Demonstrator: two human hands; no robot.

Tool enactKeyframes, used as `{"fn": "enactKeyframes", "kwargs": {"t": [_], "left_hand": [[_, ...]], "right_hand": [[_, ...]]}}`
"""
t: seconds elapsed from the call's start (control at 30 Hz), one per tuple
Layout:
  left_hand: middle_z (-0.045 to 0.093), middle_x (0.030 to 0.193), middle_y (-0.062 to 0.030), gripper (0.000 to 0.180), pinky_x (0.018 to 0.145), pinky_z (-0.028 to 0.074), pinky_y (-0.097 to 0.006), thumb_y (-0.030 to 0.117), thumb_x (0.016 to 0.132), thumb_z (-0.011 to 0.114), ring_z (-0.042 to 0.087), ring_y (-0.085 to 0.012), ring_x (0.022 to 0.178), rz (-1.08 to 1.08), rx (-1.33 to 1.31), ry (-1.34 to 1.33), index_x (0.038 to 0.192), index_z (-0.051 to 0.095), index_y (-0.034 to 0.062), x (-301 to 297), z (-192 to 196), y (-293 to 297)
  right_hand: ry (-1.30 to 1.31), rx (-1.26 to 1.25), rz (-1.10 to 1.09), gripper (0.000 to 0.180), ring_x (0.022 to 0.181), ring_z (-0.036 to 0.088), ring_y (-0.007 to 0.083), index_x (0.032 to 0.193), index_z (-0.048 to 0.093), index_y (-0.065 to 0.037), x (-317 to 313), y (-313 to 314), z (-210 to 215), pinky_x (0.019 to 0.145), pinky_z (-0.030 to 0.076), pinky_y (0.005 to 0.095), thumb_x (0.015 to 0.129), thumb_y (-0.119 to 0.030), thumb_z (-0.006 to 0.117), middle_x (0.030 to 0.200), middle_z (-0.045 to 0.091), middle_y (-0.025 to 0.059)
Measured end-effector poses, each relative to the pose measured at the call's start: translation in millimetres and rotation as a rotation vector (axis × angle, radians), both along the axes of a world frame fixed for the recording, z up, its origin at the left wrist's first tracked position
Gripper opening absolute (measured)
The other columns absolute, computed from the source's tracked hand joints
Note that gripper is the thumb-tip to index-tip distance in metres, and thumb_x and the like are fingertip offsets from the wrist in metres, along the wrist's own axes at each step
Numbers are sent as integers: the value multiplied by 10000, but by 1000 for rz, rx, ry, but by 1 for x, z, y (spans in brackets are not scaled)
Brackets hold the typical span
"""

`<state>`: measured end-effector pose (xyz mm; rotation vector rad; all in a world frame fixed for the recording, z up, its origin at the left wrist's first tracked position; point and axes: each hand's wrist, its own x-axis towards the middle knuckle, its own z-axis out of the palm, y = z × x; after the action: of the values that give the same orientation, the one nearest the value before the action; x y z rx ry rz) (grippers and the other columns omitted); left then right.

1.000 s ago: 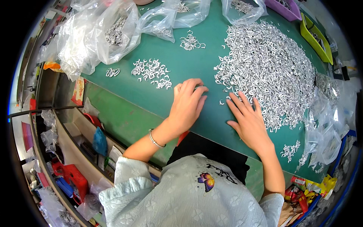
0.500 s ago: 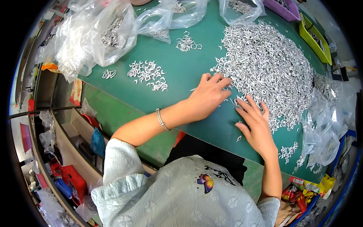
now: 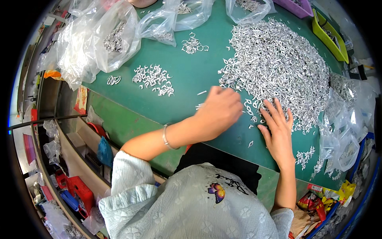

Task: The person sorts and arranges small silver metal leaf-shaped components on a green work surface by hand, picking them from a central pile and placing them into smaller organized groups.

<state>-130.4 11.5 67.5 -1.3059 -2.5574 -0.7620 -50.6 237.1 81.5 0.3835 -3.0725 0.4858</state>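
Observation:
A large heap of small silver metal pieces (image 3: 278, 67) spreads over the green tabletop (image 3: 187, 75); many look like little open loops. At its near left edge my left hand (image 3: 223, 109) is curled closed and slightly blurred. What its fingers pinch, if anything, is hidden. Flat and open, my right hand (image 3: 277, 133) rests with spread fingertips touching the heap's near edge. Between the hands lie a few stray loops (image 3: 250, 107). One slim metal piece (image 3: 202, 93) lies just left of my left hand.
Smaller groups of curved pieces (image 3: 154, 79), thin rings (image 3: 194, 44) and oval links (image 3: 114, 80) lie to the left. Clear plastic bags (image 3: 115, 38) stand along the back. A purple bin (image 3: 296, 7) and a yellow-green bin (image 3: 330, 36) sit far right. Another plastic bag (image 3: 342, 135) hangs at the right edge.
My left hand has drawn back from the heap toward me, its fingers curling in. The right hand has shifted slightly right. More loose pieces show between and beside the hands.

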Motion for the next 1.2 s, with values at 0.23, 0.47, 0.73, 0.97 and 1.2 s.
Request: {"fn": "enactKeyframes", "kwargs": {"t": [0.23,0.47,0.73,0.97,1.2], "left_hand": [[554,1033,-88,231,801,366,-382,7,764,708,518,-272,968,430,10,-119,932,559,64,16,-18,-51],[492,1249,-155,418,981,352,-439,57,800,713,476,-342,1189,387,80,-144,1175,529,43,21,-20,-40],[498,1263,-154,447,1034,349,-504,70,811,714,478,-362,1191,320,57,-165,1221,540,38,13,-21,-45],[536,1150,-111,347,895,405,-407,82,816,710,519,-296,1070,176,33,-84,1143,595,52,-52,-12,-20],[577,886,-69,135,780,400,-385,116,786,747,547,-272,918,220,-61,-197,815,627,62,-69,-24,0]], "right_hand": [[67,-269,99,473,1383,395,322,1301,559,-46,-42,-24,1,1116,288,492,860,-154,690,1419,496,117],[156,-49,299,478,1370,376,322,1324,564,-130,-90,-50,-24,1118,295,506,876,-254,675,1408,490,77],[61,81,253,308,1357,404,262,1178,623,-88,-47,-7,-8,1115,291,512,869,-82,624,1375,513,40],[156,61,202,136,1261,492,261,982,674,-80,-41,3,3,1097,284,540,847,-94,656,1226,607,27],[172,-46,105,80,1214,533,254,927,675,-86,-33,11,9,1117,222,553,848,-100,675,1129,647,15]]}}
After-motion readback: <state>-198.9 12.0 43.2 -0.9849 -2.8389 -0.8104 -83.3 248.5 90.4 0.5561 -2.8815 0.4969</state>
